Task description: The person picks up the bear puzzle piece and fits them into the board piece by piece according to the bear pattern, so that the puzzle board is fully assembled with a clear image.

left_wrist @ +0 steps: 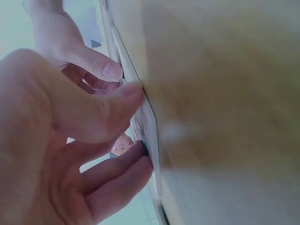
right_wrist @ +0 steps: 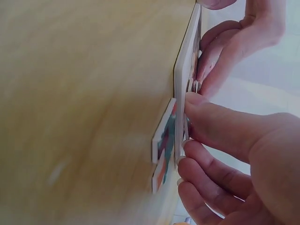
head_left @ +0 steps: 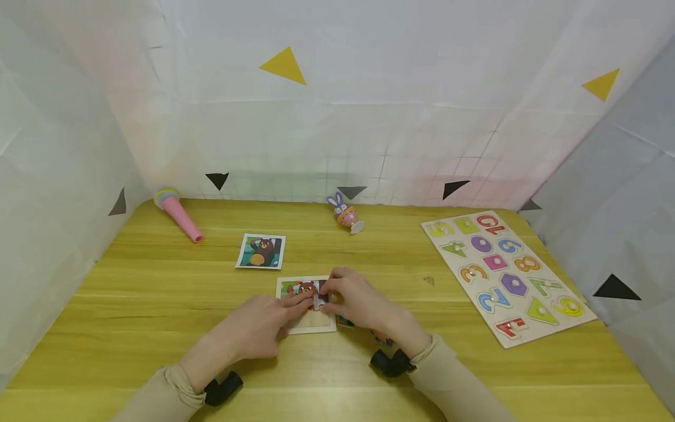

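Note:
A small puzzle board (head_left: 319,322) with a brown bear picture in it lies on the table in front of me. My left hand (head_left: 258,325) rests at its left side, extended fingers pressing on the picture, thumb at the near edge. With thumb and fingertips my right hand (head_left: 364,299) pinches a small puzzle piece (head_left: 319,302) over the board's right part; fingers hide most of it. Loose puzzle pieces (right_wrist: 163,136) lie against the board's right edge, partly under the right hand. Another loose piece (head_left: 382,337) shows beneath the right wrist.
Behind the board lies a square bear picture (head_left: 261,252). A pink toy microphone (head_left: 179,217) is at the back left, a rabbit figure (head_left: 346,214) at the back middle. On the right lies a number and shape board (head_left: 506,281). White cloth walls surround the table.

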`<control>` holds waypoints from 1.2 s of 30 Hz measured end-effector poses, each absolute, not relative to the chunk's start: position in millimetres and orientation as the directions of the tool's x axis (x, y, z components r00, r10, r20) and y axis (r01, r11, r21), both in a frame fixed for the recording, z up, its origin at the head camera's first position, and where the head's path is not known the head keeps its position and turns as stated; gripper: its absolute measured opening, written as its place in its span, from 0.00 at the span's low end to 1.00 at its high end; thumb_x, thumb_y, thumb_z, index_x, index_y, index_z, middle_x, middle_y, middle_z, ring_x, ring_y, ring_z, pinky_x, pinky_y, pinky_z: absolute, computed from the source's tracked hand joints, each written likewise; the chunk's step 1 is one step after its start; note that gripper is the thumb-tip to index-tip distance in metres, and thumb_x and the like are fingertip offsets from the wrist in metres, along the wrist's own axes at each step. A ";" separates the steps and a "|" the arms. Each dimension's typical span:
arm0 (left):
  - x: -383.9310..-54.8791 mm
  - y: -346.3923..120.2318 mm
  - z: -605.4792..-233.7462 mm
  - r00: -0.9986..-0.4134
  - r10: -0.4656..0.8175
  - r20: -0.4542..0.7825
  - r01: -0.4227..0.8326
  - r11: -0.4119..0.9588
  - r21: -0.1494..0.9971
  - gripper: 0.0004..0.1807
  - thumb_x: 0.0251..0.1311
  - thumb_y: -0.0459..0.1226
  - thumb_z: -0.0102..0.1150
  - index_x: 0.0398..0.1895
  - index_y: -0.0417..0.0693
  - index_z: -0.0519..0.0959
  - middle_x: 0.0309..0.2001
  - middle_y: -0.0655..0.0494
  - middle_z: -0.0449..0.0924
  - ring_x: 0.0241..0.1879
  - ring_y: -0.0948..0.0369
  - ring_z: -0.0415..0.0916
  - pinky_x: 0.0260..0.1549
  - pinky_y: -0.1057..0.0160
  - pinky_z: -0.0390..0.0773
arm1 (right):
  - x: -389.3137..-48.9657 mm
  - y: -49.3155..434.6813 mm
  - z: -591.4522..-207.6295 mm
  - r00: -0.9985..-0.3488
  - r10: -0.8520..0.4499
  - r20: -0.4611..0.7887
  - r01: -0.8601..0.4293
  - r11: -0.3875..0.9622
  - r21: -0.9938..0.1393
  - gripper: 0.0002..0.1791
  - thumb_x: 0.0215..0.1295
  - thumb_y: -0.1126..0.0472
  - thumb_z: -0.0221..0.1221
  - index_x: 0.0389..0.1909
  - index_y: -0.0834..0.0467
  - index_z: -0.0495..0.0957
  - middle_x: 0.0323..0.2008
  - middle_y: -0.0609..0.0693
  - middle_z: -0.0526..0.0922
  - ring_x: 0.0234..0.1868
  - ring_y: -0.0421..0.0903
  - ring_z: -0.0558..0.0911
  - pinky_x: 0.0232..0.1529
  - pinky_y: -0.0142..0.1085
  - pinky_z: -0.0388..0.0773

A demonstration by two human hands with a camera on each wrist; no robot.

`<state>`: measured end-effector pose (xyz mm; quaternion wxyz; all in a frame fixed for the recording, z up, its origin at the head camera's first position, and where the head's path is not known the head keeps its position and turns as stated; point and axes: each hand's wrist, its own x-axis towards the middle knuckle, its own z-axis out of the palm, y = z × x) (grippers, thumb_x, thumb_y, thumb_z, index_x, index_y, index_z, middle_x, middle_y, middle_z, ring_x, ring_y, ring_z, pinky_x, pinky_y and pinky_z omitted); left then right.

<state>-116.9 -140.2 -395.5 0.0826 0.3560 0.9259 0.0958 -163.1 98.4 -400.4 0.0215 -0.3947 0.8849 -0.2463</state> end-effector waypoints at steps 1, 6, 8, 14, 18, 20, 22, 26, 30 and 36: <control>-117.2 -138.8 -394.7 -0.737 0.671 -0.085 0.641 0.733 0.230 0.42 0.50 0.28 0.59 0.74 0.53 0.67 0.72 0.56 0.69 0.12 0.68 0.47 0.12 0.69 0.53 | -163.2 98.3 -400.4 -0.688 -0.709 0.158 -0.688 0.567 -0.453 0.11 0.61 0.58 0.70 0.42 0.59 0.86 0.37 0.50 0.78 0.37 0.46 0.76 0.35 0.30 0.74; -117.0 -134.3 -390.7 -0.756 0.646 -0.105 0.617 0.758 0.211 0.42 0.48 0.28 0.60 0.73 0.53 0.69 0.69 0.54 0.72 0.12 0.68 0.46 0.13 0.69 0.53 | -163.1 97.9 -400.4 -0.694 -0.701 0.164 -0.683 0.570 -0.456 0.12 0.60 0.59 0.70 0.42 0.60 0.87 0.37 0.51 0.79 0.35 0.46 0.76 0.33 0.29 0.74; -116.7 -133.2 -390.0 -0.758 0.643 -0.110 0.617 0.762 0.199 0.41 0.48 0.28 0.60 0.72 0.52 0.70 0.69 0.54 0.72 0.12 0.67 0.46 0.14 0.69 0.53 | -162.7 97.6 -400.6 -0.704 -0.692 0.160 -0.672 0.577 -0.465 0.11 0.60 0.59 0.70 0.42 0.60 0.87 0.37 0.51 0.80 0.35 0.45 0.77 0.32 0.29 0.74; -117.4 -131.1 -389.5 -0.751 0.651 -0.111 0.628 0.756 0.186 0.42 0.47 0.29 0.60 0.72 0.52 0.70 0.70 0.54 0.71 0.12 0.67 0.46 0.14 0.68 0.52 | -161.9 96.3 -401.3 -0.740 -0.660 0.129 -0.628 0.610 -0.484 0.09 0.60 0.57 0.71 0.38 0.57 0.88 0.35 0.48 0.80 0.34 0.43 0.76 0.31 0.28 0.74; -117.6 -130.8 -390.0 -0.747 0.656 -0.110 0.635 0.752 0.178 0.43 0.46 0.29 0.60 0.73 0.52 0.69 0.70 0.54 0.71 0.12 0.67 0.45 0.14 0.68 0.51 | -162.0 95.5 -401.8 -0.750 -0.648 0.132 -0.620 0.620 -0.481 0.08 0.59 0.57 0.71 0.36 0.56 0.88 0.33 0.47 0.79 0.32 0.42 0.76 0.29 0.28 0.73; -117.7 -130.4 -390.8 -0.747 0.656 -0.107 0.639 0.753 0.160 0.43 0.46 0.29 0.61 0.72 0.52 0.70 0.70 0.54 0.71 0.13 0.67 0.45 0.14 0.68 0.50 | -161.9 95.0 -401.6 -0.750 -0.646 0.142 -0.623 0.619 -0.478 0.08 0.59 0.57 0.72 0.35 0.57 0.88 0.33 0.47 0.79 0.31 0.42 0.76 0.29 0.28 0.73; -117.4 -129.8 -391.2 -0.748 0.656 -0.100 0.643 0.754 0.135 0.42 0.46 0.30 0.61 0.72 0.52 0.70 0.69 0.54 0.72 0.13 0.66 0.45 0.14 0.67 0.51 | -161.7 94.8 -401.0 -0.750 -0.644 0.152 -0.626 0.618 -0.476 0.08 0.58 0.58 0.72 0.36 0.58 0.88 0.32 0.48 0.80 0.31 0.43 0.76 0.28 0.28 0.72; -116.8 -128.1 -391.2 -0.756 0.649 -0.087 0.642 0.760 0.095 0.40 0.47 0.31 0.62 0.71 0.53 0.72 0.68 0.55 0.73 0.16 0.66 0.46 0.15 0.67 0.52 | -160.9 95.0 -399.9 -0.751 -0.643 0.151 -0.626 0.622 -0.470 0.08 0.59 0.59 0.71 0.36 0.59 0.89 0.31 0.48 0.80 0.30 0.42 0.76 0.27 0.27 0.72; -116.1 -126.7 -390.0 -0.756 0.650 -0.081 0.646 0.760 0.075 0.38 0.48 0.32 0.63 0.70 0.52 0.73 0.67 0.54 0.74 0.16 0.66 0.46 0.15 0.67 0.52 | -160.4 95.7 -399.0 -0.750 -0.643 0.155 -0.631 0.624 -0.461 0.07 0.59 0.59 0.71 0.33 0.58 0.90 0.30 0.47 0.80 0.28 0.40 0.76 0.26 0.26 0.71; -115.0 -126.1 -387.7 -0.757 0.647 -0.085 0.643 0.762 0.075 0.39 0.48 0.32 0.62 0.70 0.52 0.73 0.67 0.53 0.75 0.16 0.66 0.45 0.15 0.67 0.51 | -160.6 96.7 -398.4 -0.742 -0.651 0.160 -0.638 0.611 -0.469 0.05 0.59 0.60 0.71 0.32 0.59 0.90 0.30 0.47 0.81 0.27 0.38 0.77 0.26 0.25 0.72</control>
